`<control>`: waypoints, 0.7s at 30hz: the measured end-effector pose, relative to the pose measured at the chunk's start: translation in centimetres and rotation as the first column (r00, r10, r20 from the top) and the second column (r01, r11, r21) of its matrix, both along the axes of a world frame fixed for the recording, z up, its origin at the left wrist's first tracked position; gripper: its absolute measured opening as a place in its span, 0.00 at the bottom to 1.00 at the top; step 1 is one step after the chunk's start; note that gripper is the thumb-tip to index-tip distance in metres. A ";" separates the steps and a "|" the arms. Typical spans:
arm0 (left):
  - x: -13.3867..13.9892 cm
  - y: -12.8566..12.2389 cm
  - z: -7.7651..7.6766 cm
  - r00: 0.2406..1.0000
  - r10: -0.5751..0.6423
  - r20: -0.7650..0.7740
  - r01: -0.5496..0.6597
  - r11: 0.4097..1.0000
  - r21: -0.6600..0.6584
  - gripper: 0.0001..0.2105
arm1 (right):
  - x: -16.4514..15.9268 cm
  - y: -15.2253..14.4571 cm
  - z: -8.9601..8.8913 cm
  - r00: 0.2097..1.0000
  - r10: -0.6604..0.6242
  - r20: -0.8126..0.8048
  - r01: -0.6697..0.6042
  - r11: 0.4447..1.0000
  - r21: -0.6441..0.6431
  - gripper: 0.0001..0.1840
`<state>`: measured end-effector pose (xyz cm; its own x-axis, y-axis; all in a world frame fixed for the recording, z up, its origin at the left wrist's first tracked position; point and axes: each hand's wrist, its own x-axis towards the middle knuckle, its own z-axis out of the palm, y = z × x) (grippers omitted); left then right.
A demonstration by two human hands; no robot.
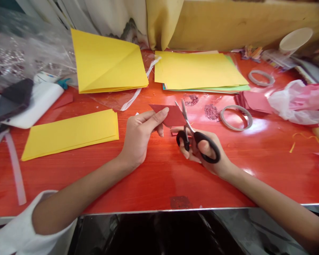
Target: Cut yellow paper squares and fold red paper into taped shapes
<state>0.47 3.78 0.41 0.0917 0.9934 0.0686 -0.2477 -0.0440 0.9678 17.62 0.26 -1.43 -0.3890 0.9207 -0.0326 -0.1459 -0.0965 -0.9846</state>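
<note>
A small piece of dark red paper (174,116) is pinched between the thumb and fingers of my left hand (142,132). My right hand (210,150) grips a pair of scissors (187,122), with thumb and fingers through the black handles. The blades are parted and lie at the paper's right edge, pointing away from me. Part of the paper is hidden behind my left thumb. Both hands are over the red table (154,173), close to its middle.
Folded yellow sheets (71,134) lie left of my hands. Behind are more yellow paper (108,67) and a coloured paper stack (199,71). Two tape rolls, the nearer one (222,115) included, and red paper pieces (255,101) are at right. A white cup (295,40) stands far right.
</note>
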 end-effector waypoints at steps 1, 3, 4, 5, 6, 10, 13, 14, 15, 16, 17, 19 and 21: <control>0.0 0.0 0.0 1.000 -0.005 0.005 0.005 1.000 0.006 0.16 | 0.0 0.0 -0.1 1.000 0.013 -0.013 -0.013 1.000 0.000 0.34; -0.1 0.1 0.0 1.000 -0.010 0.010 0.009 1.000 0.013 0.16 | -0.1 0.2 0.0 0.999 0.014 -0.028 -0.014 1.000 0.000 0.35; -0.1 0.2 0.0 1.000 -0.009 0.008 0.009 1.000 0.015 0.16 | -0.1 0.3 0.2 1.000 0.006 -0.022 -0.006 1.000 0.006 0.35; -0.1 0.3 -0.1 1.000 -0.011 0.001 0.010 1.000 0.017 0.16 | -0.1 0.4 0.4 1.000 -0.016 0.005 0.016 1.000 0.019 0.33; -0.1 0.3 -0.2 1.000 -0.014 -0.003 0.014 1.000 0.023 0.16 | 0.1 0.7 0.6 0.996 -0.056 0.066 0.054 0.998 0.037 0.31; -0.3 0.8 -0.5 0.995 -0.093 0.026 0.091 0.993 0.071 0.13 | 1.8 2.1 1.3 0.744 -0.405 0.532 0.263 0.909 0.324 0.27; -0.5 1.0 -0.5 0.988 -0.154 0.005 0.150 0.971 0.186 0.04 | 4.1 3.3 0.9 0.409 -0.615 0.674 0.200 0.781 0.591 0.29; -0.7 1.1 -0.5 0.986 -0.163 -0.028 0.165 0.956 0.241 0.06 | 4.8 3.6 0.7 0.323 -0.640 0.697 0.157 0.763 0.627 0.25; -0.8 1.2 -0.5 0.983 -0.173 -0.065 0.185 0.939 0.290 0.08 | 5.3 3.8 0.4 0.263 -0.642 0.720 0.103 0.761 0.640 0.23; -0.9 1.3 -0.5 0.977 -0.185 -0.103 0.209 0.923 0.323 0.10 | 5.6 3.9 0.3 0.227 -0.629 0.743 0.048 0.769 0.637 0.20; -1.0 1.3 -0.6 0.971 -0.198 -0.136 0.234 0.911 0.341 0.11 | 5.6 3.9 0.3 0.213 -0.618 0.757 0.008 0.775 0.631 0.19; -1.2 1.4 -0.7 0.957 -0.220 -0.186 0.274 0.896 0.350 0.13 | 5.1 3.6 0.7 0.254 -0.614 0.747 -0.007 0.771 0.636 0.16; -1.3 1.5 -0.8 0.948 -0.214 -0.238 0.293 0.879 0.377 0.12 | 4.1 3.0 1.6 0.397 -0.616 0.680 0.094 0.765 0.637 0.14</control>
<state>-0.79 5.30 -0.44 0.3865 0.8242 0.4139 -0.1234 -0.3985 0.9088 21.71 3.25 0.15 -0.0383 0.9498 0.3104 0.8318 0.2024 -0.5168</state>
